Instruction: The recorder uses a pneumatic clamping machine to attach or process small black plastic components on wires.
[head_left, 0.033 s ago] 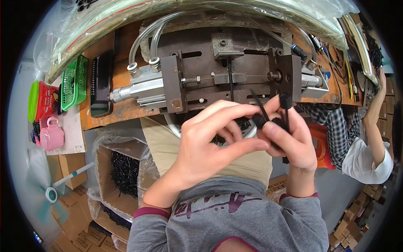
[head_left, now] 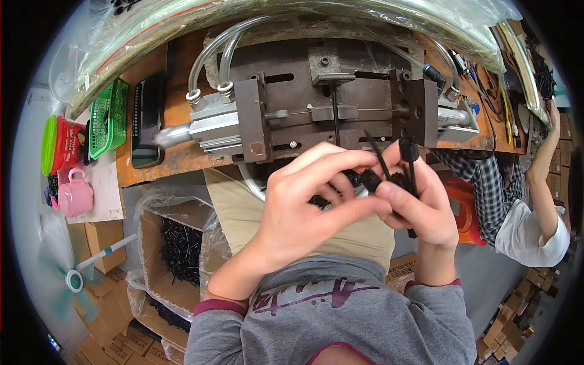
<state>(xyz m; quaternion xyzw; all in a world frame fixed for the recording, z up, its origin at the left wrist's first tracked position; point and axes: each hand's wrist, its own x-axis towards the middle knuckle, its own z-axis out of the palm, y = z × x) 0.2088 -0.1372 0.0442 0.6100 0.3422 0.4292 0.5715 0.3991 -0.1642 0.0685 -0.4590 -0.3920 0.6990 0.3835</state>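
My right hand (head_left: 426, 210) is closed around several black plastic pieces with thin stems. One round black cap (head_left: 409, 149) sticks up past its fingers. My left hand (head_left: 304, 204) curves in from the left, its thumb and index finger meeting the right hand's fingertips. Between those fingertips sits another black cap (head_left: 370, 180), and a thin black stem slants up beside it. Just beyond my hands, a dark metal fixture (head_left: 365, 91) has a thin black rod (head_left: 334, 121) upright between two small metal jaws (head_left: 322, 113).
Air cylinders flank the fixture, the left cylinder (head_left: 213, 131) with clear hoses (head_left: 198, 64). Far left are a green basket (head_left: 108, 118), a black tray (head_left: 147, 125) and a pink cup (head_left: 76, 194). Below stands a lined carton (head_left: 152, 243) of black pieces. Another person's arm (head_left: 538, 164) shows at right.
The left cylinder's end and the rod fittings are now smeared by motion. The caps at my fingertips have tilted and lowered slightly. Both hands stay almost in place.
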